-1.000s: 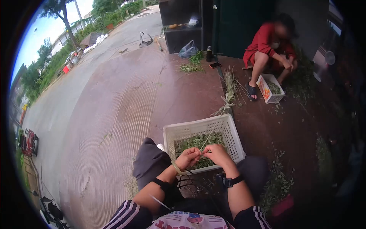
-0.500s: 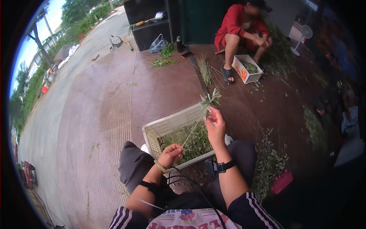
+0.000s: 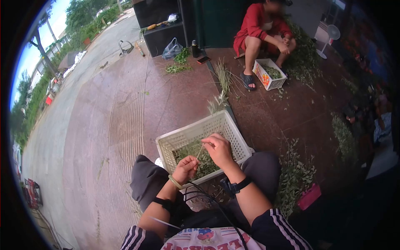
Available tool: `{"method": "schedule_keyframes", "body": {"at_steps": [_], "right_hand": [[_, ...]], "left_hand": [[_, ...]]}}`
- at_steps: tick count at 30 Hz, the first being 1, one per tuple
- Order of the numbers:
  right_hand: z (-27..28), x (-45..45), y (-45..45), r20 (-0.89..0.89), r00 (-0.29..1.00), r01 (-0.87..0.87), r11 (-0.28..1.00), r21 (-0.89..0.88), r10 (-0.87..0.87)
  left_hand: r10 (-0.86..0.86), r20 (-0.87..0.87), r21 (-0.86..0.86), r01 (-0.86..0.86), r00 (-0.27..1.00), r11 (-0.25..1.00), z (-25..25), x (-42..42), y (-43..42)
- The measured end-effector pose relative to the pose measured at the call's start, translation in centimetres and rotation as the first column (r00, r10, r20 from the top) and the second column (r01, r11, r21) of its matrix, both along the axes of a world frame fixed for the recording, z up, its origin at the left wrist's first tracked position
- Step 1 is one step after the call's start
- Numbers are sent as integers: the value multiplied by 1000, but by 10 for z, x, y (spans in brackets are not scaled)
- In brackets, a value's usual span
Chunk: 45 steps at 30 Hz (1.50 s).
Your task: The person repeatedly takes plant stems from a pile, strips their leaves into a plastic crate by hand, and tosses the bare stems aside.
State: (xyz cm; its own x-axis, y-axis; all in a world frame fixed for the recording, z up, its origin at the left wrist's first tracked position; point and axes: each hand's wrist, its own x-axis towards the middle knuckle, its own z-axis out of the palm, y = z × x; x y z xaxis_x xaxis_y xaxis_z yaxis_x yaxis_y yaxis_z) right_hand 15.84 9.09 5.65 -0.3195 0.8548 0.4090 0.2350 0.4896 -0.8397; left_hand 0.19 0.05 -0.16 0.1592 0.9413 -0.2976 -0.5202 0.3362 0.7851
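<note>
My left hand [image 3: 186, 168] is closed in a pinch on the lower end of a thin plant stem [image 3: 200, 152], over the near left part of a white plastic crate [image 3: 238, 139]. Further up that stem, the thumb and fingers of my right hand [image 3: 218, 150] are closed on it, just above the crate's contents. Pale, slightly blurred leaves [image 3: 218, 102] show beyond the crate's far rim, in line with the stem. Inside the crate lie loose green leaves [image 3: 208, 167], partly hidden by my hands.
A person in red [image 3: 254, 27] squats at the back right behind a smaller white box [image 3: 271, 82] of leaves. Cut stems [image 3: 223, 77] lie on the floor ahead. Leafy branches [image 3: 293, 183] and a pink object [image 3: 309, 196] are on my right. A fan [image 3: 332, 33] stands further back.
My right hand has moved down and left along the stem, from near its leafy top to close by my left hand. The left hand has barely moved.
</note>
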Motion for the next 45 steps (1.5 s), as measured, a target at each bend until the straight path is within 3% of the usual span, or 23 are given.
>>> {"method": "schedule_keyframes", "body": {"at_steps": [6,9,13,17,20,21,24,28,33,36,39,42,45], "right_hand": [[-1,-3,-3,167,912,-334,914,-232,376],[-7,2,1,229,885,-321,887,-332,406],[-16,9,12,223,970,-41,971,-235,95],[-24,18,38,-168,963,157,943,-292,-213],[-31,27,48,-233,903,295,915,-275,-361],[-30,28,47,-281,879,310,909,-278,-386],[-29,32,47,-203,892,316,879,-357,-404],[-30,29,46,-223,881,335,883,-330,-418],[-13,15,22,-63,938,316,918,-241,-340],[-8,5,3,139,990,14,972,-236,19],[-8,-4,-7,268,896,-277,917,-287,355],[-14,-5,-4,320,868,-301,915,-267,379],[-18,2,1,225,936,-203,937,-283,271]], "left_hand": [[135,-35,-3,-135,990,991,1,-2,3],[254,-29,-4,-254,967,967,-7,-10,4],[204,-88,-14,-206,975,978,-10,-11,5],[76,-182,6,-76,980,997,-12,-7,3],[53,-238,-1,-55,970,998,-12,-3,2],[54,-257,-2,-56,965,998,-12,-3,2],[65,-262,14,-63,963,998,-11,-2,3],[59,-254,23,-55,966,998,-13,-2,3],[71,-224,18,-68,972,998,-14,-2,2],[99,-217,20,-97,971,995,-14,-1,3],[165,-142,26,-163,976,986,-12,-2,5],[243,-83,-2,-244,967,970,-13,-5,5],[264,-80,3,-264,961,964,-10,-5,6]]}}
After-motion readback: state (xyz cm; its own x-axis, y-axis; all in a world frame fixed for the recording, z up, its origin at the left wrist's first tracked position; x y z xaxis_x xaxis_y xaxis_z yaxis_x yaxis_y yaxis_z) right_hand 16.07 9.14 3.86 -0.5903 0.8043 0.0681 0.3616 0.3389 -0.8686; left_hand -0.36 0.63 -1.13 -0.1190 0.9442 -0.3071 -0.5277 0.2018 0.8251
